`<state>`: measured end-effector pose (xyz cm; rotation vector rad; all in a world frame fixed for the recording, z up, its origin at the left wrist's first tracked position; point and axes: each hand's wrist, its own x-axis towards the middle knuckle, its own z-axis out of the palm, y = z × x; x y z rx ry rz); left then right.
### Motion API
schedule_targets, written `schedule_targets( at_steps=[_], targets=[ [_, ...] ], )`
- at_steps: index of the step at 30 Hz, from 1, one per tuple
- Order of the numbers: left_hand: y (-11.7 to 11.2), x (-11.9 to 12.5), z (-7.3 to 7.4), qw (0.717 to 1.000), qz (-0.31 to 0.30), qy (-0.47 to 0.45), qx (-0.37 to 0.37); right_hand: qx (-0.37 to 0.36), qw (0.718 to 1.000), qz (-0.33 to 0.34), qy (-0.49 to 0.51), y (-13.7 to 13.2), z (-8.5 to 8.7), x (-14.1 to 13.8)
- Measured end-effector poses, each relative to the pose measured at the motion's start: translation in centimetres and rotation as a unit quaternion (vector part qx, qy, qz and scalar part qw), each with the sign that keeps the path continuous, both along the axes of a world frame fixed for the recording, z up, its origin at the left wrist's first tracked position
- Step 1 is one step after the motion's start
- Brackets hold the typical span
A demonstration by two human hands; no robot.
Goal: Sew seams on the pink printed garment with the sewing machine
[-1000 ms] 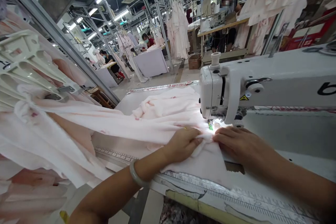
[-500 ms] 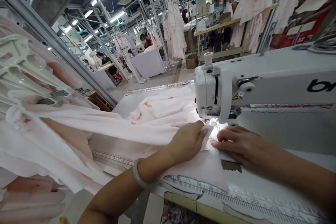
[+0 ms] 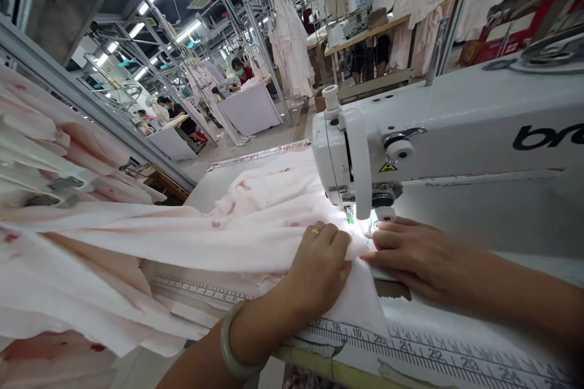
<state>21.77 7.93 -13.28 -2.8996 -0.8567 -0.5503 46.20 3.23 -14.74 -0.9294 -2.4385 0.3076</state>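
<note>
Pale pink, fluffy fabric [image 3: 255, 234] with small reddish marks runs from the left across the table to the sewing machine [image 3: 335, 161]. My left hand [image 3: 322, 267], wearing a ring and a bangle, is closed on the fabric just in front of the lit needle area. To the right of the presser foot [image 3: 349, 216], my right hand [image 3: 410, 255] has its fingertips pinched at the fabric's right edge. The fabric between those fingers is largely hidden. A corner of it hangs toward the table's front edge.
A measuring tape [image 3: 410, 349] lies along the table's front edge. White hangers [image 3: 59, 179] and hanging garments crowd the left. Metal posts, racks of pink garments [image 3: 292, 42] and people at other machines stand behind.
My left hand has rolled over, its knuckles now up, and the fabric edge it held raised lies lower. The right hand stays beside the needle. The whole view has shifted slightly.
</note>
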Motion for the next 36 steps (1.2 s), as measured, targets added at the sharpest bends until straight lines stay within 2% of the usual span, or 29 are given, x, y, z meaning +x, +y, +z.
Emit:
schedule_targets(
  at_steps=[3, 6, 8, 10, 14, 18, 22, 25, 29, 36],
  targets=[
    [0.0, -0.1, -0.1, 0.995, -0.057, 0.038, 0.078, -0.025, 1.000, -0.002, 0.001, -0.1, -0.1, -0.2],
    [0.0, -0.1, -0.1, 0.991, -0.077, 0.040, 0.098, -0.033, 0.999, -0.001, 0.005, -0.1, -0.3, -0.3],
    [0.2, -0.2, -0.1, 0.996, -0.066, 0.020, 0.061, -0.033, 0.999, 0.001, 0.008, -0.1, -0.3, -0.3],
    [0.4, -0.2, -0.2, 0.999, -0.038, -0.017, -0.010, -0.021, 1.000, -0.002, 0.010, -0.2, -0.2, -0.2],
    [0.9, 0.1, 0.1, 0.984, 0.035, -0.082, -0.155, 0.008, 1.000, -0.007, 0.023, -0.2, -0.1, -0.1],
    [1.0, 0.4, 0.4, 0.973, 0.054, -0.085, -0.205, -0.011, 1.000, -0.013, 0.014, -0.3, 0.1, -0.2],
    [0.9, 0.2, 0.2, 0.985, 0.018, -0.072, -0.158, -0.012, 1.000, -0.015, 0.008, -0.4, 0.3, -0.3],
    [0.9, -0.1, -0.2, 0.996, -0.034, -0.048, -0.067, -0.026, 0.999, -0.009, 0.018, -0.4, 0.5, -0.4],
    [1.0, -0.4, -0.4, 0.996, -0.085, -0.018, 0.032, -0.048, 0.999, -0.004, 0.016, -0.3, 0.6, -0.5],
    [1.6, -0.1, -0.6, 0.995, -0.101, -0.015, 0.021, -0.036, 0.999, 0.000, 0.001, -0.2, 0.2, -0.3]
  ],
)
